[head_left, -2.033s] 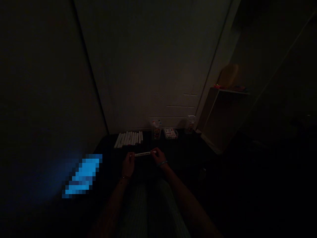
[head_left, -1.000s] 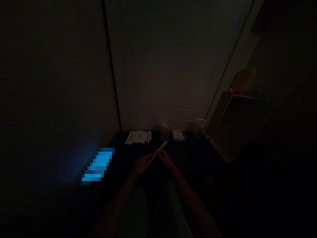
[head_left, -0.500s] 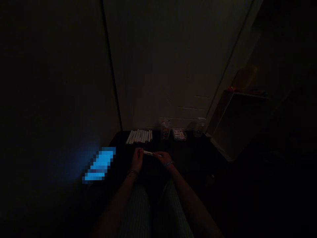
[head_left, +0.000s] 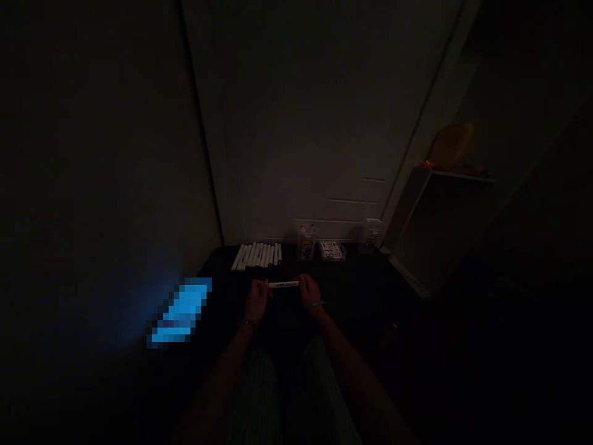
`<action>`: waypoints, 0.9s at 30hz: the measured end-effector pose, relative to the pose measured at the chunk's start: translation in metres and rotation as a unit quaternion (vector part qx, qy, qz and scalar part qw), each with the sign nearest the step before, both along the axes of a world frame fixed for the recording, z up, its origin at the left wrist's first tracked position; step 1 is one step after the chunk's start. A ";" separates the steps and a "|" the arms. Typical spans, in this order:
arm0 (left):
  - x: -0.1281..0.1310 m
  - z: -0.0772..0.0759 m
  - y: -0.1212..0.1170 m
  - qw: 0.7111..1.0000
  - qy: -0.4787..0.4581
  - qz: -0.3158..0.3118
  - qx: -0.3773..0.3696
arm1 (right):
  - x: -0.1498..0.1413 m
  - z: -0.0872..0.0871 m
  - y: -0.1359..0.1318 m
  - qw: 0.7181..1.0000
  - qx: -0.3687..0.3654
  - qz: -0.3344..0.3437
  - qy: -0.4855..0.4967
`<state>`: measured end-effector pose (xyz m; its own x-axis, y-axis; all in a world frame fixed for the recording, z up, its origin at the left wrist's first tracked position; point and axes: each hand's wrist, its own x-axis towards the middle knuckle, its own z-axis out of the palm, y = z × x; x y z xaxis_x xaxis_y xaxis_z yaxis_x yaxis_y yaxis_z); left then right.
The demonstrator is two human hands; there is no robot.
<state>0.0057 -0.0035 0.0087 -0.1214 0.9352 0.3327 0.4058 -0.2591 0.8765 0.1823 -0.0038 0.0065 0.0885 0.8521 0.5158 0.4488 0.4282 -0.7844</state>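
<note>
1 marker (head_left: 284, 285) has its ends hidden, pinched by left hand (head_left: 256, 299) and right hand (head_left: 310, 292).

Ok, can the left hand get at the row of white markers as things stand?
Probably yes: the row of white markers lies just beyond the left hand, with nothing visible between them, though that hand holds one end of another marker.
</note>
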 end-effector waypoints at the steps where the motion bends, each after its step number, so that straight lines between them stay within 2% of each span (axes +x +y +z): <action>1: 0.001 0.002 -0.002 1.000 0.024 -0.017 -0.002 | 0.001 0.000 0.000 1.000 -0.001 -0.017 -0.001; 4: 0.005 0.006 -0.007 0.994 0.079 -0.072 -0.009 | 0.003 -0.003 0.003 0.998 -0.010 -0.062 0.010; 8: 0.008 0.008 -0.011 0.990 0.101 -0.096 -0.005 | 0.004 -0.008 0.007 0.997 -0.016 -0.069 0.015; 12: 0.007 0.007 -0.009 0.994 0.080 -0.075 -0.008 | 0.003 -0.009 0.007 0.997 -0.050 -0.055 0.004; 17: 0.006 0.009 -0.009 0.997 0.058 -0.048 -0.001 | 0.000 -0.005 0.002 0.998 -0.054 -0.018 0.006; 27: 0.005 0.006 -0.009 0.996 0.076 -0.041 0.012 | -0.002 -0.008 0.002 0.998 -0.048 -0.030 -0.010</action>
